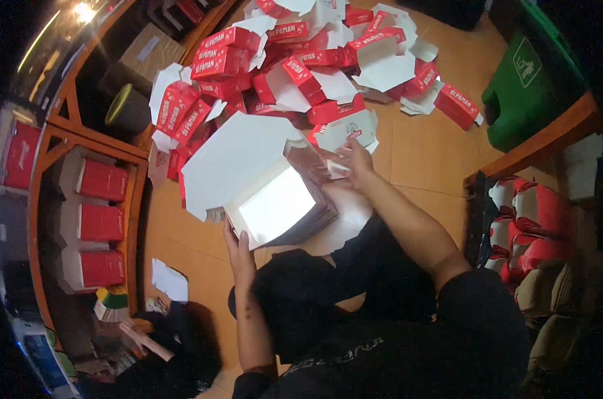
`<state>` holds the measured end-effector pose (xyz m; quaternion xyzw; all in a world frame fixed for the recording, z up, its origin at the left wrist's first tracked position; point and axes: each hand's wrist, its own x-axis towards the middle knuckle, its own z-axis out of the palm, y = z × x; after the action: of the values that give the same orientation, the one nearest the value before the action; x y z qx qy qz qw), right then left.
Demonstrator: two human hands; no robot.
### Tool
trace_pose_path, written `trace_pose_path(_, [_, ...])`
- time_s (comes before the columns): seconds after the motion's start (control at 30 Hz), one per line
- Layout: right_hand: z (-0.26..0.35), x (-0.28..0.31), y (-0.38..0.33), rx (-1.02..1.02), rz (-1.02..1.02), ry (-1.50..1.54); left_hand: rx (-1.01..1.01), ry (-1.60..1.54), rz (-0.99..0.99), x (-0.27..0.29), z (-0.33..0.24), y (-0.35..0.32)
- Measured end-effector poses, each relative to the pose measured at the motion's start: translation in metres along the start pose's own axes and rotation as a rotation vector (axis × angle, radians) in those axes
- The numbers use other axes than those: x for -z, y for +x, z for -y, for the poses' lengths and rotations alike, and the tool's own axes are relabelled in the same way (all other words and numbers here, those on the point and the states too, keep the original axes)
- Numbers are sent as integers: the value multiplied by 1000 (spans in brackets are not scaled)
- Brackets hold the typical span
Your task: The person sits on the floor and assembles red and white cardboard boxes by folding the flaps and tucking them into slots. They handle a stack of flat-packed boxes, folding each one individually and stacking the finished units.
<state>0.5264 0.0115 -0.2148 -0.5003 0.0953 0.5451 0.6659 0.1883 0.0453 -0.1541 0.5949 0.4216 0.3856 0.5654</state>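
Observation:
A stack of nested paper food boxes (311, 229), white inside with a large white flap (228, 156) spread out at the far left, rests by my lap. My left hand (240, 253) grips its near left corner, thumb on the front edge and fingers along the side. Just beyond the stack's right side, my right hand (358, 163) has its fingers apart at the near edge of a red box with a pale lid (348, 133). Whether the fingertips touch that box I cannot tell.
A big heap of red and white folded boxes (301, 73) covers the floor ahead. Wooden shelves (92, 143) with red packages (102, 223) line the left. A green bin (521, 86) stands far right, above stacked red and white items (534, 219). Another person's hand (138, 336) shows lower left.

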Motion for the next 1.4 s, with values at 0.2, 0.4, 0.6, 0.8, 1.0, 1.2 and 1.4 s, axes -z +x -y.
trace_pose_path(0.2, [-20,80,148,-100,-200,130,-18,-87,-11,-14,-9,-6])
trace_pose_path(0.4, [-12,76,158,88,-50,512,-116,141,-58,-15,-14,-19])
trace_pose_path(0.6, [60,74,115,499,174,508,-145,165,-161,-20,-28,-41])
trace_pose_path(0.8, [95,103,32,659,429,508,-337,130,-229,-17,-37,-54])
trace_pose_path(1.0, [66,74,-161,519,710,331,-685,568,-185,-6,-55,-76])
trace_pose_path(1.2, [1,50,-241,534,701,70,-1033,433,-85,-48,-90,-74])
trace_pose_path(1.4, [-40,37,-259,558,732,-365,-1064,394,-346,-33,-90,-79])
